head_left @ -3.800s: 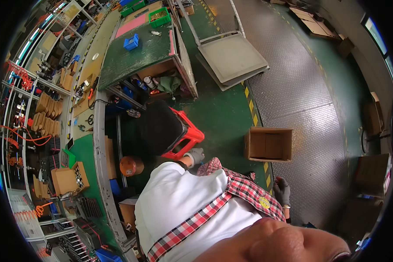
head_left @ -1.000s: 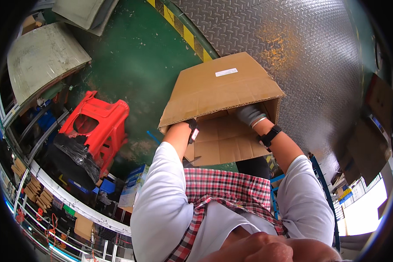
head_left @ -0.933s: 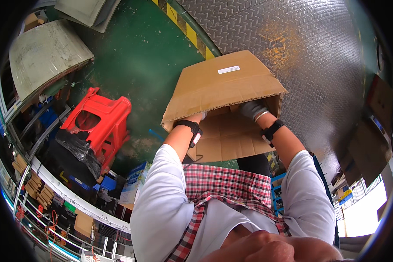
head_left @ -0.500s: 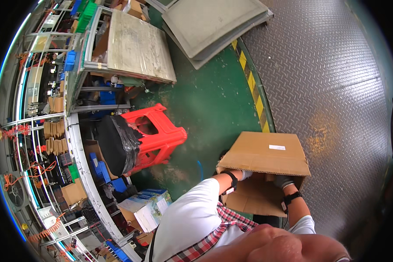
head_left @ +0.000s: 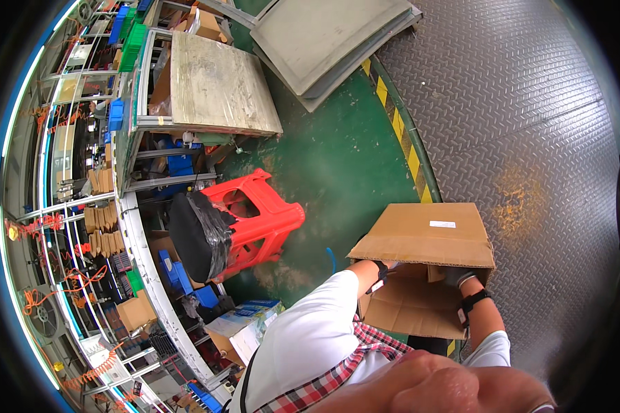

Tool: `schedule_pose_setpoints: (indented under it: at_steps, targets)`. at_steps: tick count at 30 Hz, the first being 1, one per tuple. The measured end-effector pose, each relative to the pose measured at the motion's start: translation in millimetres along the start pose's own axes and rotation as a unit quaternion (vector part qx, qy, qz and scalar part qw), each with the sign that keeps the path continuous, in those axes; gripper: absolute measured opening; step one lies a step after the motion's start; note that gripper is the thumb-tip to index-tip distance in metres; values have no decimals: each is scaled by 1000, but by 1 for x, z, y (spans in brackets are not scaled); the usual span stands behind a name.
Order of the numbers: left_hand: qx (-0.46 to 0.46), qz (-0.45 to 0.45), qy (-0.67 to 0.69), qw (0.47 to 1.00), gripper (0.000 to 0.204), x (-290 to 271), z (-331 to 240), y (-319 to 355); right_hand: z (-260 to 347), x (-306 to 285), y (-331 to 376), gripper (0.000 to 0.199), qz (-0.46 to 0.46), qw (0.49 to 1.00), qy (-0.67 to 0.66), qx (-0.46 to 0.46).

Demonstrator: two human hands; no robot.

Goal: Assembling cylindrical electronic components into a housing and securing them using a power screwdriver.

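A brown cardboard box (head_left: 420, 237) with a small white label lies on its side in front of me, its open mouth facing my body. My left hand (head_left: 392, 264) reaches in under the box's upper side, near the left end, with only a sliver of it showing. At the mouth's right side my gloved right hand (head_left: 458, 277) is partly inside. The box hides the fingers of both hands, so what they hold or touch in there is out of sight. Each wrist carries a black strap. A cardboard flap (head_left: 413, 310) slopes toward me below the hands.
Ridged metal plate flooring (head_left: 482, 124) spreads to the right, edged by yellow-black tape (head_left: 408, 151). To the left, a red plastic stool (head_left: 262, 220) lies tipped on the green floor. Flat grey panels (head_left: 324, 41), a worn worktable (head_left: 220, 82) and a printed carton (head_left: 251, 327) stand around.
My right hand has gone deeper into the box, and the left shows less than before. The whole view has shifted slightly, moving the surroundings a little to the right.
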State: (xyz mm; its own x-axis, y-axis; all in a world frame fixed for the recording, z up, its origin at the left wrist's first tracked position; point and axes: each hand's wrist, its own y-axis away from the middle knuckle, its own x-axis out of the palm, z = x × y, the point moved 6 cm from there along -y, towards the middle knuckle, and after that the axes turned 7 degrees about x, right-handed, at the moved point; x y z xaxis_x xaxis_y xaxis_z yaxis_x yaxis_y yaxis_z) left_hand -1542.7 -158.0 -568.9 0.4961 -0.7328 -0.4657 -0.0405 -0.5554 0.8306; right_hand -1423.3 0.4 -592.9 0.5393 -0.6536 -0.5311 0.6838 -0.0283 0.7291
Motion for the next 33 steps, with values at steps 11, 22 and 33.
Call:
schedule_pose_setpoints:
  at_steps: [11,22,33]
  targets:
    - [-14,-108,-15,994,33,-31,-22,39,49,-68,-3,31,-166,954,229,-95]
    - [65,-197,119,971,38,-116,-19,231,172,-179,125,38,4,916,386,-109]
    - [-164,-493,452,725,56,-79,74,547,247,-233,284,59,-199,975,-42,90]
